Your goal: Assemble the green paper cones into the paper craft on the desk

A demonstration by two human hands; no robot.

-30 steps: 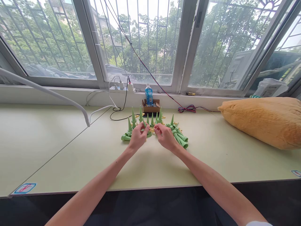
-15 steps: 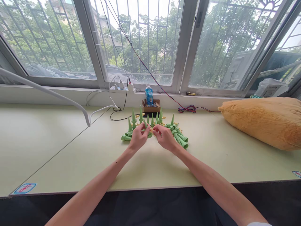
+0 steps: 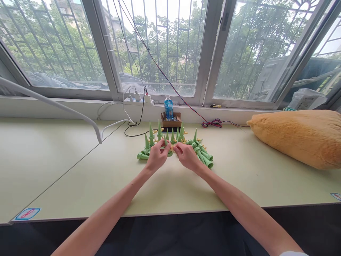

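Observation:
My left hand [image 3: 159, 153] is closed on a green cone piece [image 3: 165, 140], whose tip shows above the fingers and whose wide green base shows below. My right hand [image 3: 185, 154] pinches the small yellow part [image 3: 172, 147] at the side of that cone. Behind the hands stand several upright green cones [image 3: 150, 132] with yellow side parts. More green cone pieces [image 3: 204, 155] lie in a pile to the right of my right hand, and a few others [image 3: 143, 155] lie left of my left hand.
A small brown box [image 3: 171, 122] with a blue bottle [image 3: 168, 107] stands behind the cones. Cables [image 3: 212, 123] lie along the back of the table [image 3: 93, 177]. An orange plush cushion [image 3: 295, 137] rests at the right, and a white tube [image 3: 66, 108] crosses the left.
My right hand's fingers have curled in slightly at the yellow part. The cone piece in my left hand has shifted very little.

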